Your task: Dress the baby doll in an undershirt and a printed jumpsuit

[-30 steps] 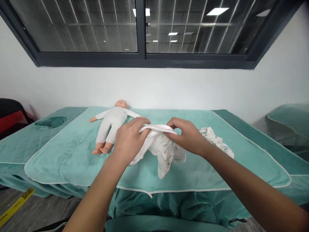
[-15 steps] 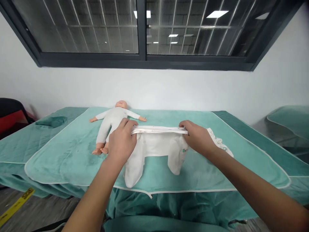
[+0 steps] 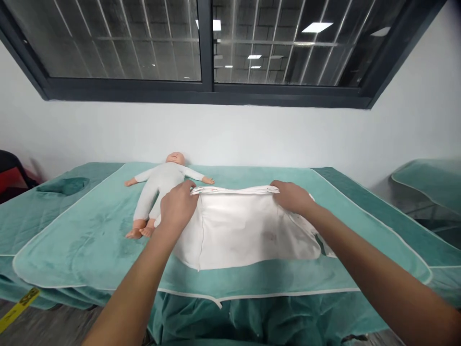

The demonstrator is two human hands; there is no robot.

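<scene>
Stretched between my two hands is a white baby garment (image 3: pixel 237 230), its folded upper edge level and its plain panel hanging down to the bed. My left hand (image 3: pixel 179 204) is closed on the left end of that edge, and my right hand (image 3: pixel 291 196) pinches the right end. More white cloth with small prints shows behind my right forearm; whether it belongs to the same garment I cannot tell. Behind my left hand, a baby doll (image 3: pixel 162 180) in a pale bodysuit lies on its back, arms spread, its bare feet towards me.
A light green mat (image 3: pixel 90 235) with white piping covers the darker green bed (image 3: pixel 29 221). Behind it stand a white wall (image 3: pixel 252 134) and a dark-framed window (image 3: pixel 212 91). A red and black object (image 3: pixel 12 180) is at far left, a green padded seat (image 3: pixel 428 180) at right.
The two hanging limb-like parts of the garment are out of sight, and a wide plain panel now hangs from my hands. My grip stays at both ends; the view has shifted slightly.
</scene>
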